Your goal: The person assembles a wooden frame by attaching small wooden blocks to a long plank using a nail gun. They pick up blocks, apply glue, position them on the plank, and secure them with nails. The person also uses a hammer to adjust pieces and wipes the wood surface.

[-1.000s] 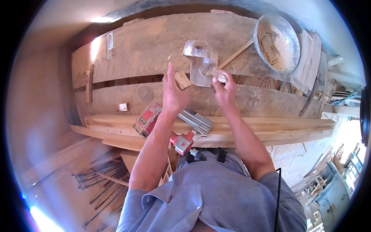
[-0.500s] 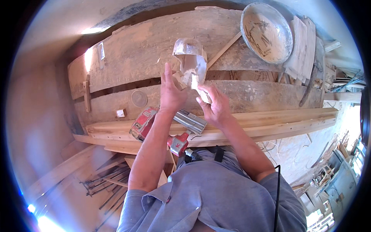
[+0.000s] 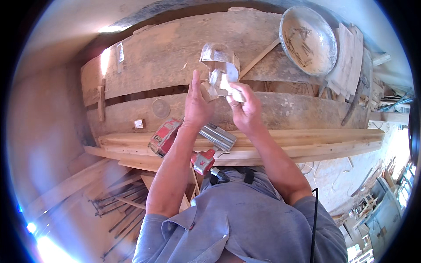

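Observation:
On the workbench ahead stands a cut-open, whitish plastic container (image 3: 219,52) with pale smears inside. My left hand (image 3: 198,107) is at its near left side, forefinger stretched up, and it holds a small pale wooden piece (image 3: 207,92) by the thumb. My right hand (image 3: 247,109) pinches a short pale stick (image 3: 237,93) whose tip carries white, clumpy matter, at the container's near opening. Between my forearms, a red and grey power nailer (image 3: 204,162) lies by the bench's near edge, partly hidden by my left forearm.
A large round basin (image 3: 308,41) with loose nail-like sticks sits at the far right, beside stacked boards (image 3: 348,61). Long planks (image 3: 298,141) run along the bench's near edge. A round lid (image 3: 161,108) and a small block (image 3: 139,123) lie left. Bar clamps (image 3: 125,219) rest lower left.
My right hand has raised the stick slightly toward the container's opening and turned it. The left hand stays beside the container with the wooden piece. The whole view has shifted a little.

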